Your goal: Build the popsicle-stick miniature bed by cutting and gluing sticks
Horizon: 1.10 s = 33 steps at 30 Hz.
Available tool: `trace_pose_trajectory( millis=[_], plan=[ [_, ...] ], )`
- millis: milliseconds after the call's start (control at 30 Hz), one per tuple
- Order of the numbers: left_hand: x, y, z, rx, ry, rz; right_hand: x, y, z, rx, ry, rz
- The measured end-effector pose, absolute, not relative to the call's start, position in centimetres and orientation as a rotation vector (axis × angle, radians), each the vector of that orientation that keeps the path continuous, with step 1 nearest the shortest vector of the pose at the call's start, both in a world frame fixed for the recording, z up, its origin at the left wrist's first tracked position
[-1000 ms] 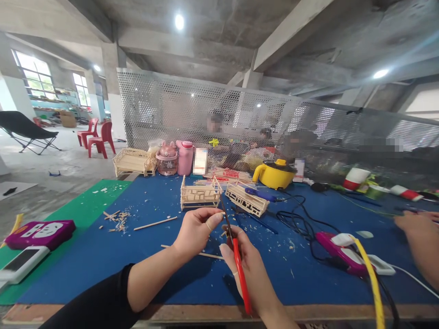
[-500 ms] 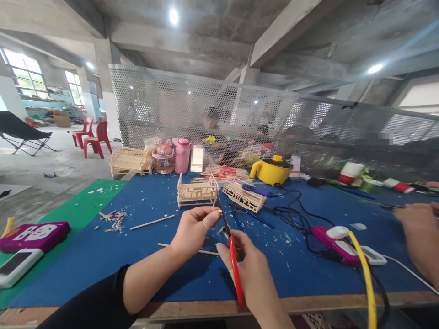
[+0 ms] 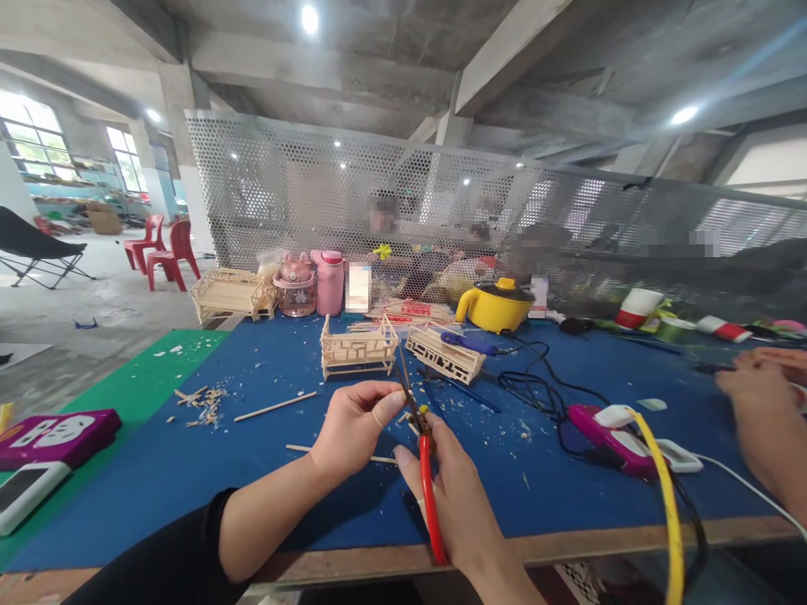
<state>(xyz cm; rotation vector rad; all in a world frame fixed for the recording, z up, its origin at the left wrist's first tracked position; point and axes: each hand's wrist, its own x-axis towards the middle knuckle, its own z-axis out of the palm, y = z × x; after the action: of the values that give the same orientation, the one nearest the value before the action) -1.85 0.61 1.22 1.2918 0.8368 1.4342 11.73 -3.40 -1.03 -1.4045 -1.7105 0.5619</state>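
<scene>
A small pale wooden stick piece [image 3: 401, 418], seemingly, is pinched in the left hand [image 3: 353, 428] above the blue-covered counter [image 3: 265, 470]. The red-handled pliers [image 3: 424, 470] are gripped by the right hand [image 3: 457, 496], tips pointing up-left at the piece.

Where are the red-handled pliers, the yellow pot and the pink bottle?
red-handled pliers [image 3: 428, 496], head view, on the red handle.
yellow pot [image 3: 495, 314], head view, on its side wall.
pink bottle [image 3: 330, 288], head view, on its body.
</scene>
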Motion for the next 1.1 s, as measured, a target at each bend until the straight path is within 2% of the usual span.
trace_pose_trajectory(
  millis=[367,633,867,1100],
  plan=[
    [-2.1,0.5,1.4,1.371,0.833,1.396,12.2,-3.1,-2.2,-1.387,-1.741,0.433],
    [-2.1,0.7,0.5,1.399,0.781,1.376,12.7,-3.2,-2.1,-1.398,-1.734,0.527],
    [-2.3,0.7,0.3,1.68,0.818,1.281,12.8,-3.3,-2.1,-1.37,-1.747,0.585],
    [-2.1,0.7,0.0,1.619,0.752,1.261,12.6,-3.5,-1.9,-1.371,-1.799,0.574]
  ],
)
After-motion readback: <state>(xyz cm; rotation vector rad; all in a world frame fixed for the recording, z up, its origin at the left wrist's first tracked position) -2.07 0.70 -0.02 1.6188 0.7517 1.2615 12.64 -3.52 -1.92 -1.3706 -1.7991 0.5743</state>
